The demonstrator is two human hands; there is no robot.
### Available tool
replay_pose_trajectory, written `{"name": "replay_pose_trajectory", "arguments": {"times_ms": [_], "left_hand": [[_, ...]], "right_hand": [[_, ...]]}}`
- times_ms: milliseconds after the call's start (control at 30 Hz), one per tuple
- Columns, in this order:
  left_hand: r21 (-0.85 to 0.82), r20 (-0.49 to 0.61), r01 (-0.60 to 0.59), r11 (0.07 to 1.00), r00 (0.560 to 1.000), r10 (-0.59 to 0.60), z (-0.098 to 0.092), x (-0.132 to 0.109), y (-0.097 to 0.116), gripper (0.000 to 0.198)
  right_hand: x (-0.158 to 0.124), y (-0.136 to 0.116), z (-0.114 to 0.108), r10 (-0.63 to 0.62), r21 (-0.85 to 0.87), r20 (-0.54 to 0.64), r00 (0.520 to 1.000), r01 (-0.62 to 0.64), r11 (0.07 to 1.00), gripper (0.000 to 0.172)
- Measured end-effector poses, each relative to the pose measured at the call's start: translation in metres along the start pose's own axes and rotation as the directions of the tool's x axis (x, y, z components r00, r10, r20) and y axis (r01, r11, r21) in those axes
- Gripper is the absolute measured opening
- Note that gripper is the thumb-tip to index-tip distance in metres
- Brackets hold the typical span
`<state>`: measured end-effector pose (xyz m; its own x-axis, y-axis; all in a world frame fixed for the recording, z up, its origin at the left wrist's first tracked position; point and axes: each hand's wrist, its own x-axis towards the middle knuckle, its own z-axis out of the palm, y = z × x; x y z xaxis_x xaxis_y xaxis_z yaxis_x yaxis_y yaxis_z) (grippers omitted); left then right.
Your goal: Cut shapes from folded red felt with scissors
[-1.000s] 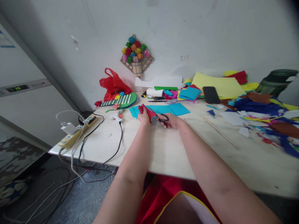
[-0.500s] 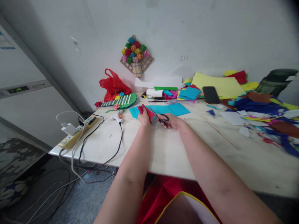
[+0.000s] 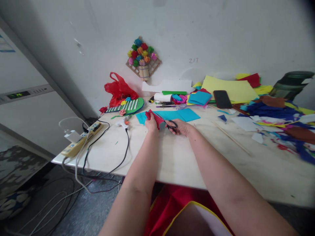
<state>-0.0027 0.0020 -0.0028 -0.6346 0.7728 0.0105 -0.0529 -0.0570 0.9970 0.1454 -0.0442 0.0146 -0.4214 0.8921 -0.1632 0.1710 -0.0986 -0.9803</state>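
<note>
My left hand [image 3: 152,124] is closed on a piece of red crepe-like paper [image 3: 156,118], which is folded or bunched at its top. In my right hand [image 3: 181,127] is a pair of scissors [image 3: 171,126] with black handles, the fingers closed around the loops. The blades point left and lie at the red paper's right edge; whether they are parted is too small to tell. Beneath and behind both hands a strip of blue paper [image 3: 188,114] lies flat on the table.
A white glue gun [image 3: 122,123] with a black cord lies at left, near a power strip [image 3: 78,144]. Behind are a red bag [image 3: 119,90] and a green slipper-shaped piece [image 3: 139,104]. At right lie a phone [image 3: 222,99], a thin stick [image 3: 232,139] and paper scraps [image 3: 267,109].
</note>
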Motion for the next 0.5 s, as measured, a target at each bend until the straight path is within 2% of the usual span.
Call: {"name": "replay_pose_trajectory", "arguments": {"times_ms": [367,500], "left_hand": [[0.016,-0.003,0.031,0.999,1.0,-0.031,-0.0011,0.0006,0.0003,0.034],[0.023,-0.001,-0.044,0.999,0.999,0.044,-0.001,0.0,-0.0005,0.034]], "right_hand": [[0.0022,0.0041,-0.0014,-0.02,0.005,0.008,1.0,0.019,1.0,0.046],[0.0025,0.0046,-0.0009,-0.022,0.014,0.017,1.0,0.022,1.0,0.045]]}}
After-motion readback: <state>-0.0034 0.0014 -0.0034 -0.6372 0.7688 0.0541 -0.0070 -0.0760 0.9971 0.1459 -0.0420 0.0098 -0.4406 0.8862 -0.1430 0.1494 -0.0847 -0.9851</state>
